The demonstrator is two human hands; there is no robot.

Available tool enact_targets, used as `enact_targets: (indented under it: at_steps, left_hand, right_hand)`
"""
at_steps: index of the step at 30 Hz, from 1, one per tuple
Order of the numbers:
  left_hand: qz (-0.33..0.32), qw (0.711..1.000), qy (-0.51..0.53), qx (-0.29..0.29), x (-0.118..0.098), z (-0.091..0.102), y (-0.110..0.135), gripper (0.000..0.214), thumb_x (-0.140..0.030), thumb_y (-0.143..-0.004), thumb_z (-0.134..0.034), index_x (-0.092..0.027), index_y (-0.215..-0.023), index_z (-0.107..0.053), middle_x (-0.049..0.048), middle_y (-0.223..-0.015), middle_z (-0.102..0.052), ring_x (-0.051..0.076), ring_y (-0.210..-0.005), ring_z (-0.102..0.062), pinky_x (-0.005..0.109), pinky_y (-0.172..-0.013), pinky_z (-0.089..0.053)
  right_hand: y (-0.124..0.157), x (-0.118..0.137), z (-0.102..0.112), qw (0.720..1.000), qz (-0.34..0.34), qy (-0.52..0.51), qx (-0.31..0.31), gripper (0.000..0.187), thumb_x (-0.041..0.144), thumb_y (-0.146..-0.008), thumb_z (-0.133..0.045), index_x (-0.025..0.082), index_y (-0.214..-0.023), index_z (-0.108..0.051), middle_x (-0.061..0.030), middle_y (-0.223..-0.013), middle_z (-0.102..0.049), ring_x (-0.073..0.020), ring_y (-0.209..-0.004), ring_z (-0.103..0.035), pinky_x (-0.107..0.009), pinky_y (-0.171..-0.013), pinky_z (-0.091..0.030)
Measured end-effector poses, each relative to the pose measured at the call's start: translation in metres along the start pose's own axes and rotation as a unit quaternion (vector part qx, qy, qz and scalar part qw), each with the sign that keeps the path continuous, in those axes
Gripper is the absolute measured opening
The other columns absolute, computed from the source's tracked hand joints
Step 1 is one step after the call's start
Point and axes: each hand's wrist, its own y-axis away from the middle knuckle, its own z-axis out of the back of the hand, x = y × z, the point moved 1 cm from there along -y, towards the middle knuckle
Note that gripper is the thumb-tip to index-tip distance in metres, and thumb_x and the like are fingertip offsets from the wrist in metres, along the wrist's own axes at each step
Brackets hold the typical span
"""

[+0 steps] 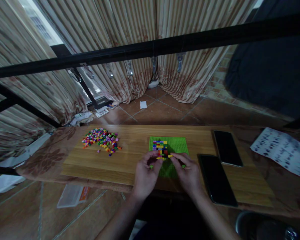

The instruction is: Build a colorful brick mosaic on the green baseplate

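Observation:
A green studded baseplate (180, 144) lies on the wooden board, with a block of many-coloured toy bricks (160, 145) built on its left part. My left hand (146, 170) is at the near left side of this block, thumb and index finger pinched together at its lower edge. A yellow piece shows by that thumb tip; whether the fingers grip it is unclear. Between the thumb and index finger of my right hand (187, 170) is a small yellow brick (170, 156), just right of the block. Both hands cover the near part of the baseplate.
A heap of loose coloured bricks (101, 137) lies on the wooden board (130, 158) to the left. Two dark phones (217, 180) rest at the right, beside a printed sheet (283, 151). A black rail (145, 49) crosses beyond the board. A clear plastic box (69, 196) is on the floor.

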Motion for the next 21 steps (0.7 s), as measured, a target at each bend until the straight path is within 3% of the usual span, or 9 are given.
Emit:
enact_targets:
  at_steps: [3,5,12,16,21]
  left_hand:
    - [-0.038,0.993,-0.096,-0.057,0.006,0.004,-0.022,0.026,-0.03,-0.082,-0.062,-0.018,-0.105,-0.065,0.0071,-0.103,-0.069,0.019,-0.095,-0.064,0.031,-0.087,-0.049]
    - [-0.056,0.985,-0.152,-0.061,0.011,0.005,-0.039,0.028,-0.027,-0.081,-0.062,-0.018,-0.108,-0.064,0.0075,-0.108,-0.068,0.021,-0.101,-0.062,0.033,-0.092,-0.047]
    - [-0.042,0.98,-0.193,0.016,0.026,-0.004,-0.085,0.029,-0.024,-0.081,-0.062,-0.016,-0.108,-0.066,0.0097,-0.11,-0.068,0.021,-0.102,-0.063,0.033,-0.092,-0.048]
    - [-0.024,0.985,-0.156,0.072,0.031,-0.009,-0.092,0.026,-0.024,-0.081,-0.062,-0.018,-0.106,-0.068,0.0058,-0.102,-0.071,0.018,-0.095,-0.065,0.03,-0.088,-0.05]
    - [-0.017,0.987,-0.12,0.102,0.035,-0.013,-0.093,0.025,-0.024,-0.079,-0.064,-0.017,-0.103,-0.069,0.004,-0.09,-0.073,0.017,-0.084,-0.066,0.027,-0.078,-0.053]
  right_hand:
    - [-0.015,-0.016,-0.012,0.995,-0.052,-0.051,-0.062,0.029,0.041,-0.085,-0.058,0.018,-0.093,-0.073,-0.008,-0.094,-0.071,-0.0202,-0.089,-0.065,-0.034,-0.081,-0.051]
    - [-0.022,-0.024,-0.023,0.991,-0.07,-0.077,-0.082,0.03,0.042,-0.083,-0.059,0.017,-0.092,-0.074,-0.0088,-0.094,-0.072,-0.0203,-0.089,-0.065,-0.035,-0.083,-0.051]
    - [-0.022,-0.035,-0.043,0.988,-0.091,-0.077,-0.102,0.032,0.042,-0.082,-0.06,0.015,-0.093,-0.074,-0.0097,-0.093,-0.072,-0.0207,-0.088,-0.065,-0.037,-0.083,-0.051]
    - [-0.024,-0.036,-0.038,0.99,-0.091,-0.058,-0.091,0.03,0.042,-0.08,-0.061,0.017,-0.089,-0.075,-0.0086,-0.09,-0.072,-0.0211,-0.085,-0.066,-0.036,-0.081,-0.052]
    - [-0.03,-0.026,-0.029,0.996,-0.066,0.02,-0.054,0.029,0.04,-0.082,-0.058,0.017,-0.089,-0.075,-0.0094,-0.089,-0.072,-0.0221,-0.084,-0.067,-0.036,-0.08,-0.051]
